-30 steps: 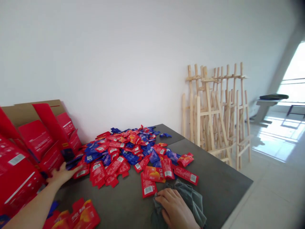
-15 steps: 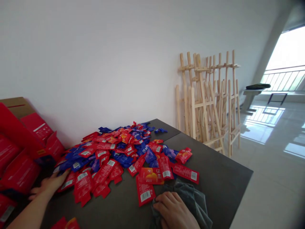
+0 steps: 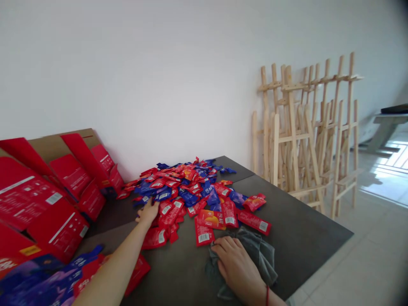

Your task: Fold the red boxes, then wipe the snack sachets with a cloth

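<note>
left hand [image 3: 148,212] is noted at the near left edge of the heap of packets [image 3: 189,173]; its fingers are parted and partly bent, and whether a packet is gripped cannot be told, the fingertips being hidden. right hand [image 3: 234,257] is set palm down, curled over a dark cloth [image 3: 259,253], a fold of which is held under the fingers. for work at the heap, a low, flattish left hand is judged best: packets taken lightly from the side, a few at a time, since slick-looking pouches are likely to slide if pressed from above. the cloth is best kept off the nearest red packets, just beyond the right fingers, as they could be dragged along. the heap is spread on the dark table [image 3: 306,225], ahead of and between both hands; red boxes [image 3: 72,174] are ranged left of the left hand. more packets [image 3: 76,274] are partly covered by the left forearm [image 3: 117,263].
</note>
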`<state>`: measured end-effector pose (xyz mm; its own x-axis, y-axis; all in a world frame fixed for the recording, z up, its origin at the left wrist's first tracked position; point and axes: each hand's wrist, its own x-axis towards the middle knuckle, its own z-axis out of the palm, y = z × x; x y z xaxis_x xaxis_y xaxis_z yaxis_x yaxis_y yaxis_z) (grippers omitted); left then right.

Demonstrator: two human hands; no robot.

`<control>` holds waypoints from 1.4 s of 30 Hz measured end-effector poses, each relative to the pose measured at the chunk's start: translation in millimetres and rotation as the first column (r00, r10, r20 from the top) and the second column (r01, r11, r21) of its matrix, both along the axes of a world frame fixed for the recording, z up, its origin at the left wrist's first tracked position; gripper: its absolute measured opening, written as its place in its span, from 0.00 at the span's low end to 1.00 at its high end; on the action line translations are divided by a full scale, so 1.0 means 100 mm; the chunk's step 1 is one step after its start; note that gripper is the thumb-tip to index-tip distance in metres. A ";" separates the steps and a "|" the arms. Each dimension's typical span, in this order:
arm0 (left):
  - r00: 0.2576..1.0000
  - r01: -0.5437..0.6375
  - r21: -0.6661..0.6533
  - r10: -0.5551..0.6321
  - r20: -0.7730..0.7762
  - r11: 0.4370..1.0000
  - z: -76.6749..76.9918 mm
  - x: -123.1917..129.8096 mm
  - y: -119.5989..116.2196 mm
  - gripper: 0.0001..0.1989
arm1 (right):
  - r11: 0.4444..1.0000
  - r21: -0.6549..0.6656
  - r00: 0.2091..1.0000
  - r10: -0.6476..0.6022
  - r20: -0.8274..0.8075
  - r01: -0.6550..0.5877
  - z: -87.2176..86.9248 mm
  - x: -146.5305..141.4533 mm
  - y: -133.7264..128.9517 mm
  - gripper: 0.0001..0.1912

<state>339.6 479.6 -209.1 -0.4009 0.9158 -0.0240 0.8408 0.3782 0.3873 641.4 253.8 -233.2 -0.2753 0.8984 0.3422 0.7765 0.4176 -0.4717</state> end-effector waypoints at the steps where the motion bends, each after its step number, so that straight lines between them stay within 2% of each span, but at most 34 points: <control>1: 1.000 0.012 0.000 -0.012 -0.002 1.000 0.00 0.09 -0.05 0.33 | 1.000 0.009 1.000 0.000 -0.003 0.000 0.00 0.00 0.00 0.17; 9: 0.979 0.201 -0.029 -0.201 -0.017 0.979 -0.13 0.86 -0.56 0.35 | 0.998 0.055 0.999 0.009 0.038 -0.011 0.02 0.02 -0.01 0.14; 12: 0.960 0.280 -0.066 -0.281 -0.003 0.958 -0.10 1.02 -0.75 0.36 | 0.998 0.053 0.998 0.018 0.055 -0.021 0.04 0.02 -0.01 0.14; 14: 0.927 0.375 -0.087 -0.375 0.021 0.923 -0.01 0.97 -0.86 0.34 | 0.998 0.051 0.998 0.019 0.061 -0.022 0.04 0.03 -0.01 0.15; 16: 0.878 0.478 -0.089 -0.477 0.036 0.874 0.11 0.80 -0.99 0.28 | 0.999 0.050 0.998 0.018 0.058 -0.021 0.04 0.03 -0.01 0.15; 18: 0.851 0.524 -0.085 -0.525 0.012 0.847 0.19 0.58 -1.15 0.26 | 0.999 0.049 0.998 0.018 0.052 -0.021 0.02 0.04 0.00 0.15; 19: 0.854 0.517 -0.088 -0.520 -0.012 0.851 0.20 0.48 -1.24 0.27 | 0.999 0.049 0.999 0.017 0.050 -0.019 0.01 0.04 0.00 0.15; 21: 0.877 0.465 -0.109 -0.474 -0.081 0.879 0.14 0.38 -1.43 0.33 | 0.999 0.049 0.999 0.010 0.043 -0.012 0.00 0.03 0.01 0.16; 24: 0.885 0.397 -0.138 -0.418 -0.203 0.907 -0.09 0.52 -1.69 0.40 | 0.999 0.046 0.999 -0.003 0.034 0.001 -0.01 0.03 0.02 0.19; 27: 0.850 0.464 -0.105 -0.476 -0.227 0.879 -0.28 0.85 -1.90 0.42 | 0.999 0.043 0.999 -0.002 0.042 0.000 -0.01 0.03 0.02 0.18; 29: 0.818 0.542 -0.068 -0.544 -0.186 0.838 -0.29 1.00 -1.96 0.41 | 0.999 0.043 0.999 0.003 0.046 -0.005 -0.01 0.03 0.02 0.17; 31: 0.779 0.617 -0.040 -0.617 -0.109 0.786 -0.17 0.98 -1.91 0.36 | 0.999 0.048 0.999 0.003 0.039 -0.005 -0.03 0.04 0.02 0.17; 33: 0.766 0.642 -0.022 -0.642 -0.024 0.766 0.04 0.77 -1.71 0.28 | 0.999 0.053 1.000 0.000 0.030 -0.001 -0.04 0.04 0.02 0.17; 34: 0.822 0.570 -0.025 -0.570 0.002 0.821 0.16 0.61 -1.57 0.26 | 0.999 0.054 1.000 -0.002 0.026 0.001 -0.04 0.03 0.02 0.18; 36: 0.908 0.416 0.007 -0.416 -0.043 0.909 0.38 0.23 -1.25 0.24 | 0.998 0.055 1.000 -0.011 0.019 0.010 -0.04 0.02 0.02 0.18; 38: 0.976 0.207 0.021 -0.204 -0.080 0.978 0.50 -0.12 -0.93 0.28 | 0.998 0.058 1.000 -0.025 0.018 0.024 -0.03 0.01 0.01 0.19; 40: 0.996 -0.011 -0.024 0.009 -0.087 1.000 0.48 -0.33 -0.69 0.34 | 0.998 0.057 0.999 -0.040 0.036 0.038 -0.03 0.00 0.00 0.22; 42: 0.990 -0.115 -0.064 0.109 -0.085 0.991 0.35 -0.34 -0.53 0.38 | 0.997 0.047 0.996 -0.056 0.071 0.053 -0.03 0.00 -0.01 0.28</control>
<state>305.5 426.6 -174.0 -0.5041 0.8623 -0.0479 0.8193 0.4950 0.2894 640.9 252.8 -236.6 -0.2520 0.8967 0.3640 0.8300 0.3936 -0.3951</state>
